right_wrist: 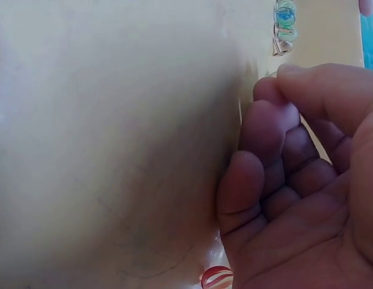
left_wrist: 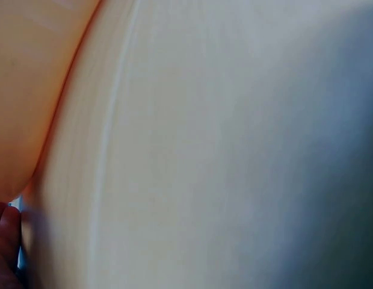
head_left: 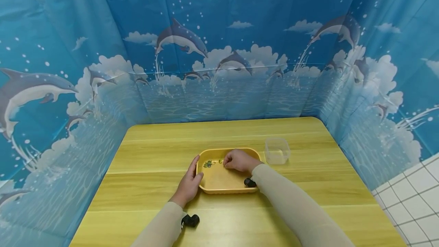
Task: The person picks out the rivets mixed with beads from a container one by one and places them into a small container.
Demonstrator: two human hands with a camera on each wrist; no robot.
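A shallow yellow tray (head_left: 219,190) stands on the wooden table. My left hand (head_left: 188,186) holds it at its left side, fingers along the outer wall and thumb at the rim. In the left wrist view, fingertips (left_wrist: 7,238) meet the tray's edge (left_wrist: 30,162). Inside the tray, my right hand (head_left: 239,161) has curled fingers, thumb and index tips together; whether something is between them is hidden. Several glass marbles (head_left: 208,164) lie along the far left, one close to those fingertips. A red-striped marble (right_wrist: 217,277) shows below the right hand (right_wrist: 301,186).
Beyond the tray's right end stands a clear plastic box (head_left: 277,151). A black wrist camera (head_left: 249,182) hangs over the tray's near right corner; another black camera (head_left: 190,220) is under the left wrist. A dolphin-print curtain (head_left: 226,98) surrounds the table (head_left: 154,151).
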